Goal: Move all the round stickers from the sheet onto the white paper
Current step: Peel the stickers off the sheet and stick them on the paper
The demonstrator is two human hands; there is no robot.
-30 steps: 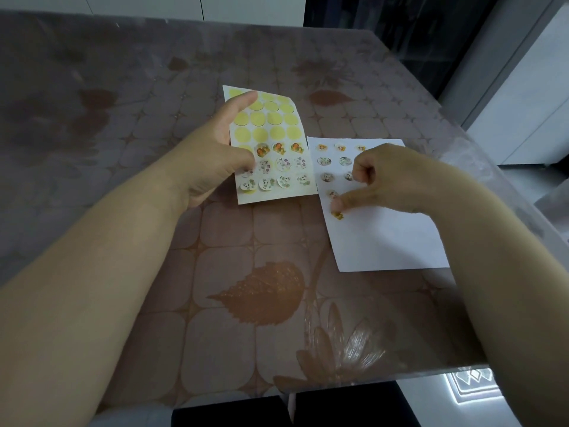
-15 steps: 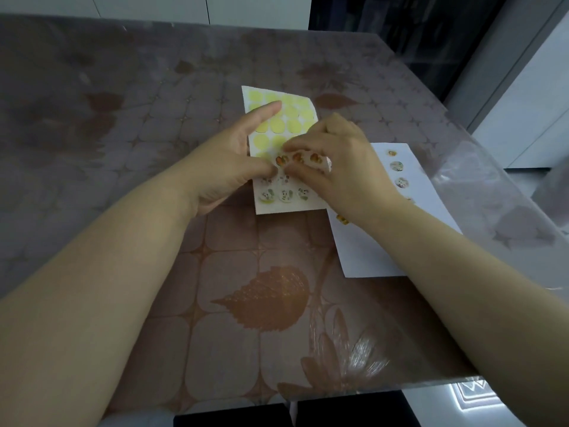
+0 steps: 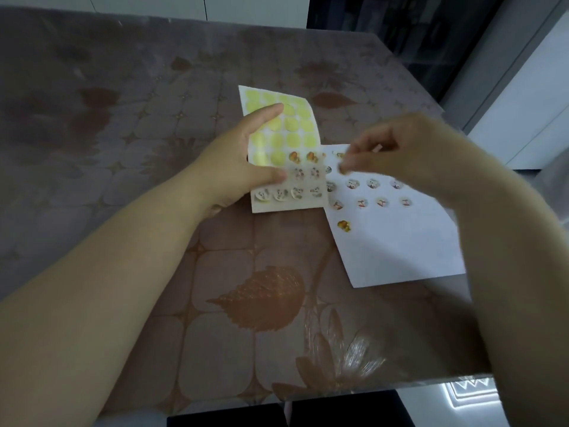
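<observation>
My left hand [image 3: 234, 167] pinches the sticker sheet [image 3: 286, 149] to steady it, beside the white paper [image 3: 400, 241]. My right hand [image 3: 397, 155] hovers over the paper, fingertips pinched; too blurred to tell whether they carry a sticker.

- My right hand [image 3: 397, 155] is smeared by motion; I can't tell whether its fingertips [image 3: 345, 167] pinch a sticker.
- My left hand [image 3: 234, 161] covers the sticker sheet [image 3: 286, 204] along its left edge.
- The white paper [image 3: 400, 241] is partly hidden under my right forearm.
</observation>
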